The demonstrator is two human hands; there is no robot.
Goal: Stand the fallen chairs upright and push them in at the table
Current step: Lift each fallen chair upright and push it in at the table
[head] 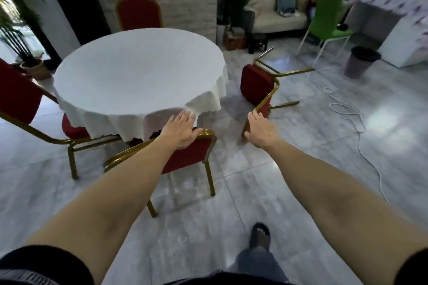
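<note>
Chairs in red and gold ring the round table (139,71). The left hand (179,131) lies flat with fingers spread on the top rail of the near chair (187,155), which stands upright with its seat under the white cloth. The right hand (261,131) hovers open, palm down, just short of the fallen chair (257,84), which lies on its side on the tiled floor (289,169) beside the table.
</note>
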